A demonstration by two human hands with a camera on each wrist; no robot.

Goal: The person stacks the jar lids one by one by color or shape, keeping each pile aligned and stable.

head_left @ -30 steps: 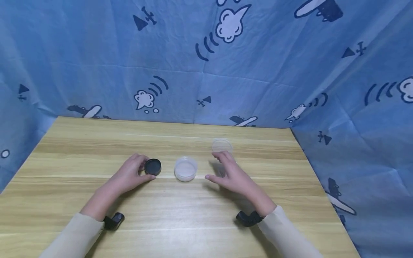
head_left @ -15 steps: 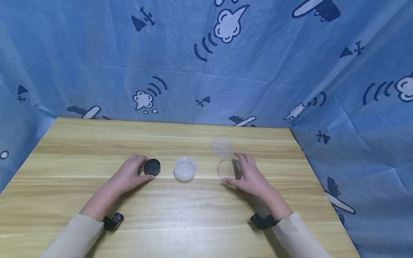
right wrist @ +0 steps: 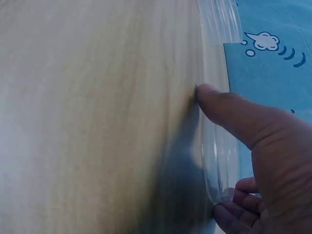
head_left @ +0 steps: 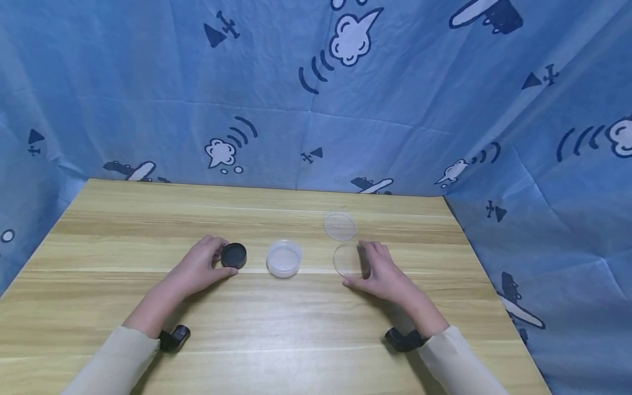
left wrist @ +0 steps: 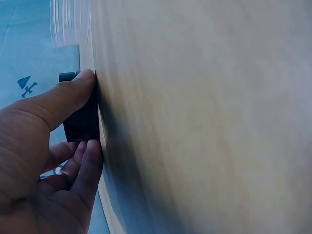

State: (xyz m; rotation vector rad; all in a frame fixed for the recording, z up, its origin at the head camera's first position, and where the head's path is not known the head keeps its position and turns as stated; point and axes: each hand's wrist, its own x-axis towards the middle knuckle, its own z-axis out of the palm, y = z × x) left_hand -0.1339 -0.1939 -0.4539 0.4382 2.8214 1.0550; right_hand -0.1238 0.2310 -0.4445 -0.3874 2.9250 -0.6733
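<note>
My left hand [head_left: 197, 266] grips a black round lid [head_left: 234, 255] between thumb and fingers, at the left of the middle of the table. In the left wrist view the black lid [left wrist: 83, 117] stands with its side wall showing. My right hand [head_left: 382, 277] is around the right side of a clear round dish [head_left: 347, 260], thumb at the near rim and fingers at the far rim. The right wrist view has this clear dish [right wrist: 219, 165] between thumb and fingers; the thumb hides its upper end. Between the hands sits another clear round dish [head_left: 283, 259], untouched.
A flat, clear disc [head_left: 339, 226] lies just behind the right-hand dish. Everything rests on a wood-grain table [head_left: 276, 340]. Blue printed cloth [head_left: 276, 66] hangs behind the table and along its sides.
My right hand has moved right from the left side of the dish to around its right side, then slightly nearer. The left hand and black lid have stayed put.
</note>
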